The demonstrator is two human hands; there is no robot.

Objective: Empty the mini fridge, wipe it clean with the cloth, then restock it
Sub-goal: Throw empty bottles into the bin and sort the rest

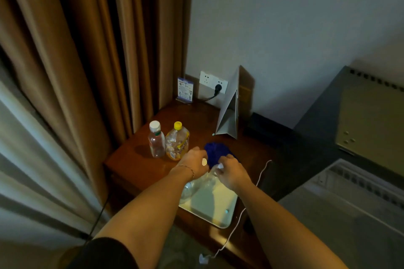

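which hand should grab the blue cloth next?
Probably right. The right hand already touches the blue cloth; the left hand sits beside it, nearer the bottles.

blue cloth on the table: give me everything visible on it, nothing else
The blue cloth is a deep, saturated blue, soft-looking fabric, bunched into a crumpled heap rather than folded or spread. It lies on the dark wooden table, right of the yellow-capped bottle and in front of the folded card stand. Both hands partly cover its near edge: the left hand beside it, the right hand at its right side. Whether either grips it cannot be told.
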